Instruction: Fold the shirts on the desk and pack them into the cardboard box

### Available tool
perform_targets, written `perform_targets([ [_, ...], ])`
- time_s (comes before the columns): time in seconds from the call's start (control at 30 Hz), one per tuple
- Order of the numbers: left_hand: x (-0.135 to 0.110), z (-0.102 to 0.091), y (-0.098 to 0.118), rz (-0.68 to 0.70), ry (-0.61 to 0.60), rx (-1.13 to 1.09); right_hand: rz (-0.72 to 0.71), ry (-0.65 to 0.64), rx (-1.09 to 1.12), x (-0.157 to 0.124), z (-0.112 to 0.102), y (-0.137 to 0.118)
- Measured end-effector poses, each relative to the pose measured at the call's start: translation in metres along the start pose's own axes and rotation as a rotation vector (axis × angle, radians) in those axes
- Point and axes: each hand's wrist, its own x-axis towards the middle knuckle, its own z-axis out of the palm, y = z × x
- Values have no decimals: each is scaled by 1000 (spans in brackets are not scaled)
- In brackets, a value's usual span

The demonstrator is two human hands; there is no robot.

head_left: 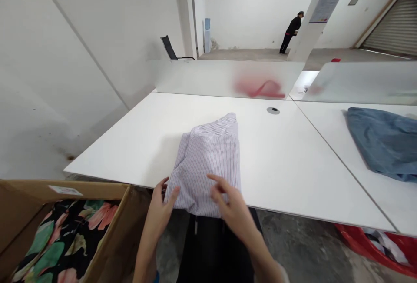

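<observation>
A folded shirt [211,157] with thin dark stripes on pale cloth lies at the table's front edge, its lower end hanging slightly over. My left hand [161,207] is at the shirt's lower left corner, thumb over the cloth and fingers along the side edge, spread apart. Whether those fingertips reach under the fabric I cannot tell. Over the lower right part of the shirt is my right hand [232,204], slightly blurred, its index finger stretched out and the others loosely bent. Nothing shows in its grasp.
The white table [286,157] ends at a frosted divider [195,76]. A cardboard box [122,204] holding floral cloth [74,239] stands at lower left. Blue folded fabric [384,141] lies at right, above a red bag [352,239]. A person [291,31] stands far back.
</observation>
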Motion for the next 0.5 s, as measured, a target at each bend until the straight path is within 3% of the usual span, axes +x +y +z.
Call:
perform_targets([
  [0.1, 0, 7, -2, 59, 5, 41, 199, 102, -63, -22, -44, 24],
  [0.2, -4, 7, -8, -14, -26, -52, 343, 105, -81, -47, -64, 49],
  [0.33, -17, 2, -11, -144, -37, -224, 378, 48, 149, -68, -54, 61],
  [0.5, -42, -9, -13, -354, -77, -477, 553, 170, 600, -68, -37, 60],
])
